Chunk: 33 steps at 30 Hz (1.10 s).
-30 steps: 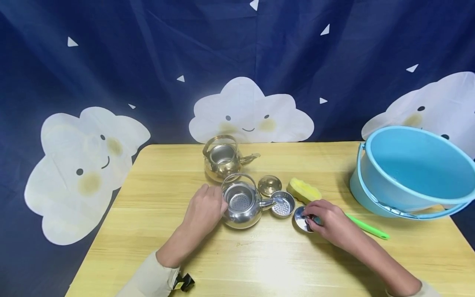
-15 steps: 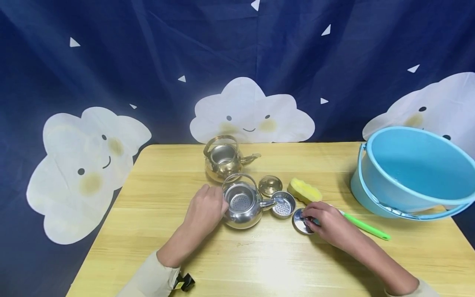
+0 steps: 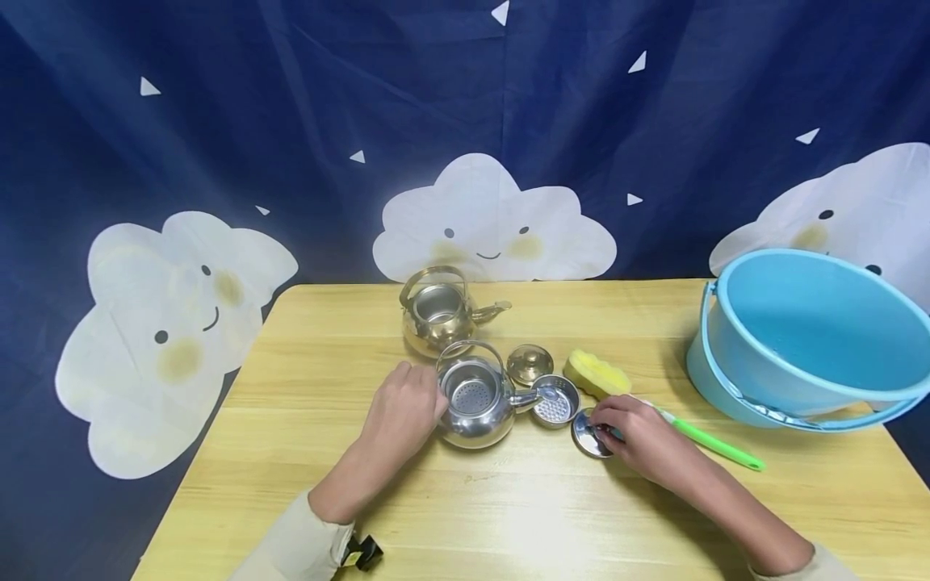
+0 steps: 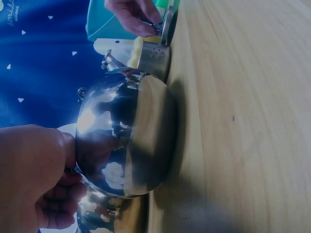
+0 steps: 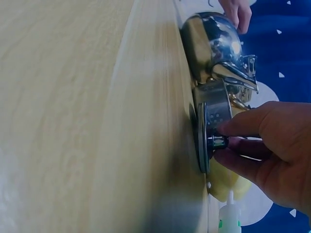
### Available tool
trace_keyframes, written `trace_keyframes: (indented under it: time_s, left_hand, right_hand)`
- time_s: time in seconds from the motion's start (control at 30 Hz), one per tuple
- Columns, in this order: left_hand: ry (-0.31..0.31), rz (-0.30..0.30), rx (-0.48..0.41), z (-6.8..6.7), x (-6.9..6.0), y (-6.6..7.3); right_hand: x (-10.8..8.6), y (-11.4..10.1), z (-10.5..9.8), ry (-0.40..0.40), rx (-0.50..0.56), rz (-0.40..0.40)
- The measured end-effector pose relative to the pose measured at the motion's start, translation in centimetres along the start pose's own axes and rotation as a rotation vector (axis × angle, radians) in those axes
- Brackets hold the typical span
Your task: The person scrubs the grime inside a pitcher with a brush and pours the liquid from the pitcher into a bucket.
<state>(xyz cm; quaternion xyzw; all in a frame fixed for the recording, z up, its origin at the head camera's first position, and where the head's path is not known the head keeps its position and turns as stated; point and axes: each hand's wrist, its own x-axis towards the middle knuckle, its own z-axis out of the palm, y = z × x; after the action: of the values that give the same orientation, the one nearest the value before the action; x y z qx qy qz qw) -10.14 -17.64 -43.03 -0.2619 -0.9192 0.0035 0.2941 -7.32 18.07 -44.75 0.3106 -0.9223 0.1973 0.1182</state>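
Observation:
A silver teapot (image 3: 475, 415) stands upright and lidless, a perforated strainer visible inside it. At its left rim is the left hand (image 3: 404, 411), fingers curled; in the left wrist view the thumb meets the pot's upper edge (image 4: 121, 131). The right hand (image 3: 635, 432) pinches the knob of a silver lid (image 3: 590, 436), which lies at table level; the right wrist view shows thumb and fingers around the knob (image 5: 218, 141). Between pot and lid sits a small perforated metal cup (image 3: 555, 403), partly under the spout.
Behind stand a gold teapot (image 3: 436, 327) and a gold lid (image 3: 529, 364). A yellow sponge (image 3: 597, 374) with a green handle (image 3: 719, 445) lies beyond the right hand. The large blue bucket (image 3: 748, 367) occupies the right side. A patterned blue curtain (image 3: 327, 97) hangs behind the table.
The right hand and the silver lid have shifted slightly left and downward on the table, close to the metal cup. The left hand stays at the silver teapot.

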Motion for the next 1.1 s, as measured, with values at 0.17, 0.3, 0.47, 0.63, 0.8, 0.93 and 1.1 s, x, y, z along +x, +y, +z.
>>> trace_keyframes:
  time_s: [0.17, 0.3, 0.47, 0.63, 0.8, 0.93, 1.1]
  left_hand:
    - [-0.007, -0.009, -0.012, -0.06, -0.02, 0.03]
    - [-0.016, -0.014, -0.019, -0.08, 0.0, 0.06]
    - [-0.021, -0.022, -0.024, -0.02, -0.03, 0.12]
    - [-0.018, -0.022, -0.021, 0.07, -0.06, 0.12]
    - [-0.012, -0.018, -0.018, 0.13, -0.04, 0.07]
    - [0.002, -0.009, -0.015, 0.16, -0.08, 0.01]
    - [0.019, -0.001, -0.018, 0.18, -0.08, -0.03]
  right_hand:
    - [-0.02, 0.03, 0.03, 0.002, 0.001, -0.003]
    - [-0.06, 0.05, 0.1, 0.018, -0.006, -0.019]
    - [-0.11, 0.04, 0.26, 0.02, -0.005, -0.023]
    - [-0.09, 0.12, 0.29, 0.016, -0.004, -0.026]
    - [-0.06, 0.18, 0.26, 0.025, -0.003, -0.039]
    - [-0.06, 0.08, 0.19, 0.023, -0.009, -0.037]
    - [0.02, -0.1, -0.04, 0.023, -0.018, -0.043]
